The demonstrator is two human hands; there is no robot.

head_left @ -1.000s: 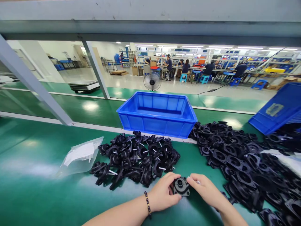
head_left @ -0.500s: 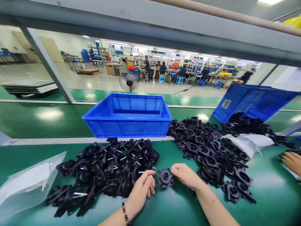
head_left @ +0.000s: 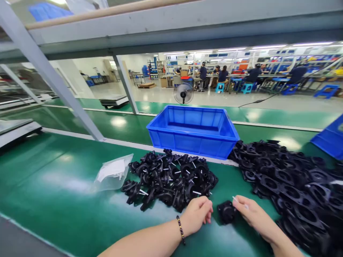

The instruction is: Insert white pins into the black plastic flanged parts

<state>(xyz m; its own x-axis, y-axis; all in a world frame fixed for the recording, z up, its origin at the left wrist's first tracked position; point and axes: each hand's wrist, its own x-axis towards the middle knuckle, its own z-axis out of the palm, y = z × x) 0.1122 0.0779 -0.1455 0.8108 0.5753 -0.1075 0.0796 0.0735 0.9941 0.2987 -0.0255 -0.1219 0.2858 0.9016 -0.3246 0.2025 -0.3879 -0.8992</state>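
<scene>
Matt black plastic part point(head_left: 226, 212), glossy green tabletop point(head_left: 53, 185)

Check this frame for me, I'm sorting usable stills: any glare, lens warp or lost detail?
Head view: ceiling lights leave soft glare patches on the green belt; the wide lens stretches the frame's edges; the black parts at right merge into one dark mass; the right hand and its white pin look sharp.

Both bare forearms come in from below, angled toward each other. Left hand point(head_left: 197, 215) rests knuckles up (palm down), fingers loosely curled. Right hand point(head_left: 253, 214) lies near it, not touching, fingertips point(head_left: 237, 203) pinched together.
</scene>
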